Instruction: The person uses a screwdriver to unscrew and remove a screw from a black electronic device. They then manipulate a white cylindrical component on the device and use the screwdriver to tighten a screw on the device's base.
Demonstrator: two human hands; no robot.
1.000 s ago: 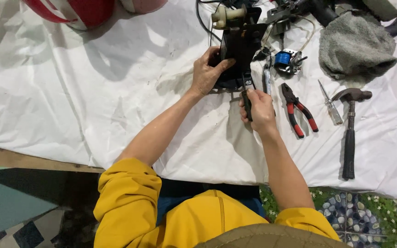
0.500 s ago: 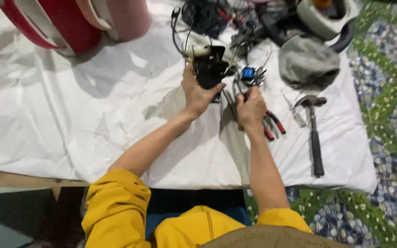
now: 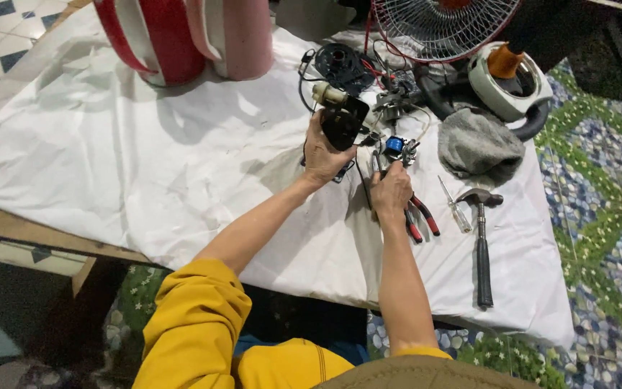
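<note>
Centrally, left hand [image 3: 323,155] grips black part [image 3: 345,120] (clutter right); right hand [image 3: 391,191] adjacent.

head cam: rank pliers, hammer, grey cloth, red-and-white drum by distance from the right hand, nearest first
1. Red-handled pliers: right beside the right hand, on its right; contact can't be told.
2. Hammer: further right on the white sheet.
3. Grey cloth: up and right, past the hammer head.
4. Red-and-white drum: far corner, upper left.

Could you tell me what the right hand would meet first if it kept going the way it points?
Probably the small blue part just beyond the right hand, though depth is hard to judge.
</note>
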